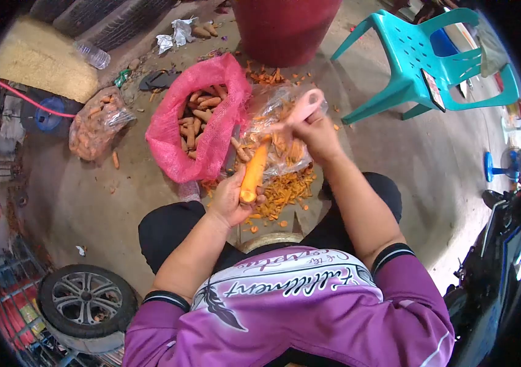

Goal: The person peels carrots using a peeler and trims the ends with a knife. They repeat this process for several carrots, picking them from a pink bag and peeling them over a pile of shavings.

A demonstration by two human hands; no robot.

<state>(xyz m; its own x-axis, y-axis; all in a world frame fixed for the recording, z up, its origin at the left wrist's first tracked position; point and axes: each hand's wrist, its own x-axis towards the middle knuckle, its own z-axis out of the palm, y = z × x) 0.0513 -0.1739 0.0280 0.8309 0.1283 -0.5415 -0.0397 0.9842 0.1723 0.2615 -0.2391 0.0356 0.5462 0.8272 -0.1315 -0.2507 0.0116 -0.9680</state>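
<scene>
My left hand (232, 199) is wrapped round a peeled orange carrot (255, 169), its cut end towards me. In my right hand (317, 136) is a pink peeler (305, 106), its holed handle end pointing up and away; the blade end, by the carrot's far tip, is blurred. Orange peelings (290, 188) lie on the ground under my hands. Beyond them spreads a clear plastic bag (280, 101) with more orange pieces on it. Left of it stands an open pink mesh sack (165, 139) holding several unpeeled carrots (197, 126).
A red tub (287, 30) stands ahead, with a turquoise plastic chair (395, 85) to the right. At left are a filled plastic bag (96, 127), a yellowish block (43, 60) and a wheel (87, 300). A motorcycle (487, 269) is at far right.
</scene>
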